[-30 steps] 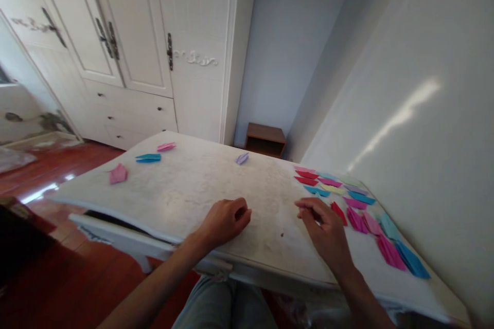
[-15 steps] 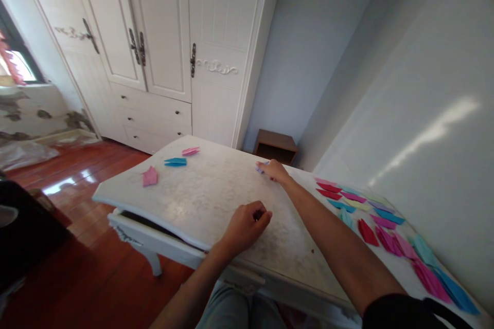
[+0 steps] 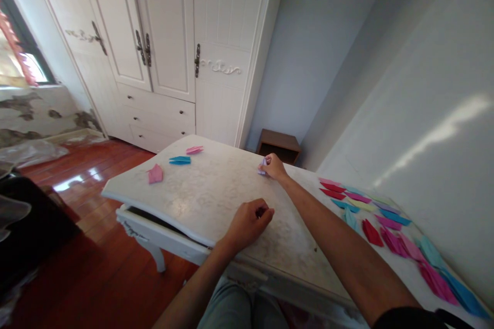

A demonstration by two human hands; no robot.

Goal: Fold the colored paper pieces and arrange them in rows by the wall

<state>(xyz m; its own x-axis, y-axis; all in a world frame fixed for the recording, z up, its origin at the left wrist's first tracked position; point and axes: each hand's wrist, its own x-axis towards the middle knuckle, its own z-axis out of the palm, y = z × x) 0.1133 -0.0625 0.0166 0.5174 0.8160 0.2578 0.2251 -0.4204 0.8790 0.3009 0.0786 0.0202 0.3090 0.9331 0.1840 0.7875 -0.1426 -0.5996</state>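
My right hand [image 3: 275, 167] reaches to the far edge of the white table [image 3: 200, 200]. Its thumb and fingers pinch a small pale lilac folded paper piece [image 3: 262, 166], which stands on or just above the tabletop. Closer to me, my left hand [image 3: 250, 221] rests on the table in a loose curl, with nothing visible in it. Off to the left lie a pink folded paper piece [image 3: 155, 174], a blue one [image 3: 180, 160] and another pink one [image 3: 195, 150], all apart from my hands.
Many coloured folded papers [image 3: 358, 197] lie in rows along the table's right side, by the wall. A partly open drawer [image 3: 165, 231] juts from the table's front. Beyond the table are a brown box-like stand [image 3: 280, 139] and a white wardrobe [image 3: 165, 25].
My right hand has turned the lilac paper from lying low to a more upright position. My left hand stays nearly where it was. The whole view has shifted slightly.
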